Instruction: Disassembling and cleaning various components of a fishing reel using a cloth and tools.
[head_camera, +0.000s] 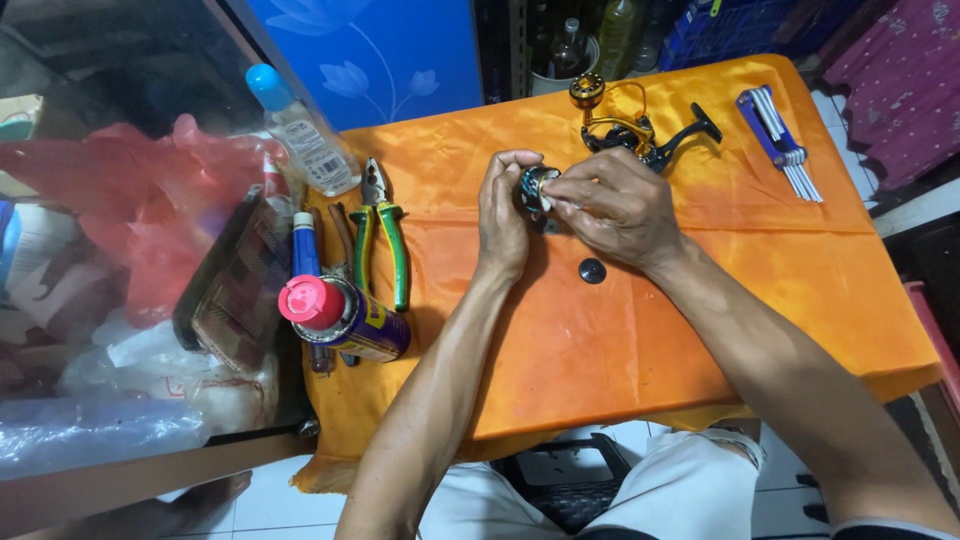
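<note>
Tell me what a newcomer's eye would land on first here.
The bright orange cloth covering the table, with both hands at its middle: the left hand and right hand grip a small dark spool. At the left edge lies a spray can with a pink-red cap, beside green-handled pliers.

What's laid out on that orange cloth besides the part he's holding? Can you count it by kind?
Pliers: 1
Spray can: 1
Clear bottle: 1
Tube: 1
Fishing reel body: 1
Hex key set: 1
Black round cap: 1
Total: 7

The left hand and right hand hold the spool.
</note>
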